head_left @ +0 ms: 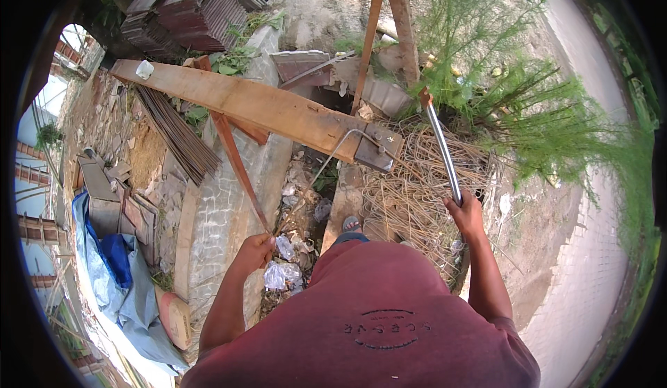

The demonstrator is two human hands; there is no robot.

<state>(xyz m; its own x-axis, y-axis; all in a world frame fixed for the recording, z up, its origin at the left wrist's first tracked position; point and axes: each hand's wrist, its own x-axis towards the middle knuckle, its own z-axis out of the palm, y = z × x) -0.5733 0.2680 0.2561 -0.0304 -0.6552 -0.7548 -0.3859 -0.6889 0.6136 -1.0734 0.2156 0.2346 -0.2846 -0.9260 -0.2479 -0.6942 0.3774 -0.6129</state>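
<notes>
My left hand (256,252) is closed around the lower end of a thin steel rod (316,177). The rod slants up to the near end of a long wooden beam (264,106) and is bent over there. A dark metal plate (368,155) with small pegs is fixed on that end, and the rod's bent part lies over it. On the right, my right hand (467,214) grips the lower end of a silvery metal bar (442,145). Its far end has a rust-coloured head, raised beyond the beam's end and apart from the rod.
A heap of bent steel rods (424,186) lies right of the beam's end. Straight rods (177,138) lie under the beam at left. Stacked roof tiles (194,13), a blue tarp (132,298), wooden legs (240,166) and a feathery green plant (514,103) stand around.
</notes>
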